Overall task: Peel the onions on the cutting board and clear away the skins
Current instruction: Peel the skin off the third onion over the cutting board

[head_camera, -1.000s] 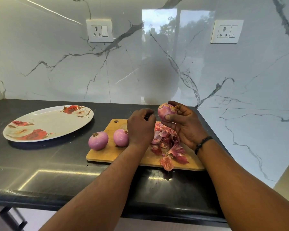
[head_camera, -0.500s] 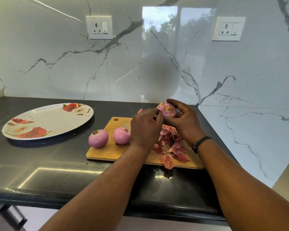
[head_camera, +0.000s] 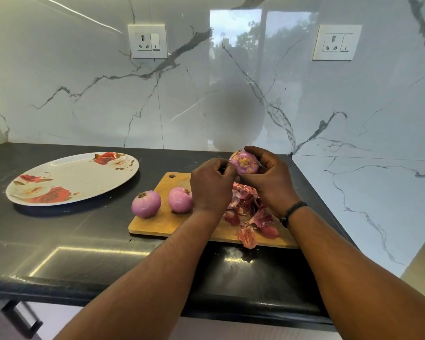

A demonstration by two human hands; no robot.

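Right hand (head_camera: 271, 179): my fingers curl round the held onion (head_camera: 244, 163), above the board (head_camera: 162, 223), centre of frame.
Left hand (head_camera: 210, 185): curled, fingertips pinching at that onion's left side.
Peeled onions: one (head_camera: 146, 204) at the board's left edge, one (head_camera: 180, 200) beside my left wrist.
Skins (head_camera: 249, 217): heaped lower right on the board.
Plate (head_camera: 71, 179): left of frame.

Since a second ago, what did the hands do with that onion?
The left hand moved up and right from above the board to meet the onion, which the right hand kept holding while turning its end toward the camera. What the left fingers hold is hidden. The two peeled onions, the skins, the cutting board and the plate stayed put.
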